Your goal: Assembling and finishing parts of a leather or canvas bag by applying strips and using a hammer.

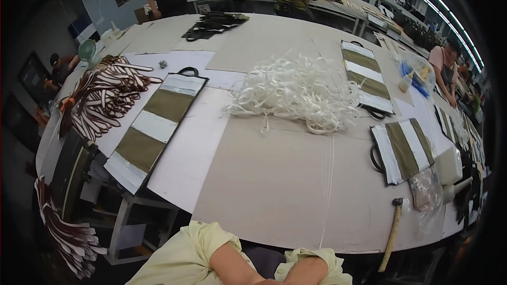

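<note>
My bare forearms reach to the bottom centre, where my left hand (260, 281) and my right hand (282, 282) meet or overlap at the frame's edge, their fingers hidden. They are near the table's front edge, in front of bare beige board (264, 190). A hammer (391, 232) with a pale handle lies to the right. Olive-and-white striped panels with black handles lie at the left (163, 100), back right (364, 74) and right (401, 153). A loose pile of white ribbon (296, 89) occupies the middle.
Brown-and-white strips (111, 95) are heaped at left, others (63, 232) hang below beside a metal frame (121, 221). Black pieces (211, 24) lie at the back. A plastic container (448, 166) and clear bag (428, 190) sit right. Several co-workers (443, 74) stand around the tables.
</note>
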Available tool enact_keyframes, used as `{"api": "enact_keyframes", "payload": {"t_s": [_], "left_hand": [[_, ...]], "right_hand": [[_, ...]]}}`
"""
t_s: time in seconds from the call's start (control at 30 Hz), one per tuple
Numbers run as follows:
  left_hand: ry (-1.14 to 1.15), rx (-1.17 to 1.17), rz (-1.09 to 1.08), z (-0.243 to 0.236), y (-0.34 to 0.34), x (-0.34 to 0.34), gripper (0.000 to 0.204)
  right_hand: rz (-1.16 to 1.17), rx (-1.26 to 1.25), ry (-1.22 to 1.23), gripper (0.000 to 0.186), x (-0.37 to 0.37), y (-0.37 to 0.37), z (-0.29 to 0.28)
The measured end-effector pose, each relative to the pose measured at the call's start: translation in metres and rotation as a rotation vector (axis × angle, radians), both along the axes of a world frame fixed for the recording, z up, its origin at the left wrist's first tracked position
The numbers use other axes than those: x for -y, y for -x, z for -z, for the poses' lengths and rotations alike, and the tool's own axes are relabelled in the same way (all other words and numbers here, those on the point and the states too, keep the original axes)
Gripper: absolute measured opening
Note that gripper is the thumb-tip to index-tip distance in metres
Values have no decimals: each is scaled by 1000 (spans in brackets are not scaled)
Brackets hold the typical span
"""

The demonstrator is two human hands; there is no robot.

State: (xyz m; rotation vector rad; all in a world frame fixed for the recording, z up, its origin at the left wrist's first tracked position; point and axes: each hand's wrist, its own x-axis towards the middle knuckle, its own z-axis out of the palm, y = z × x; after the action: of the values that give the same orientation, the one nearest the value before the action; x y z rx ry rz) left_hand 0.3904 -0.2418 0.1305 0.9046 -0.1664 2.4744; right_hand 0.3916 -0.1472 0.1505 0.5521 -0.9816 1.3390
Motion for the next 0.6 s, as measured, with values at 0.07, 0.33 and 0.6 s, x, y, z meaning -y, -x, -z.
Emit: {"api": "enact_keyframes", "payload": {"t_s": [0.07, 0.33, 0.6], "left_hand": [[-67, -8, -29, -64, 48, -107, 65], [-53, 112, 185, -71, 23, -83, 50], [-11, 264, 472, -76, 2, -56, 30]], "right_hand": [[38, -25, -4, 41, -3, 16, -7], [-582, -307, 761, 35, 27, 20, -66], [176, -72, -221, 43, 12, -23, 10]]}}
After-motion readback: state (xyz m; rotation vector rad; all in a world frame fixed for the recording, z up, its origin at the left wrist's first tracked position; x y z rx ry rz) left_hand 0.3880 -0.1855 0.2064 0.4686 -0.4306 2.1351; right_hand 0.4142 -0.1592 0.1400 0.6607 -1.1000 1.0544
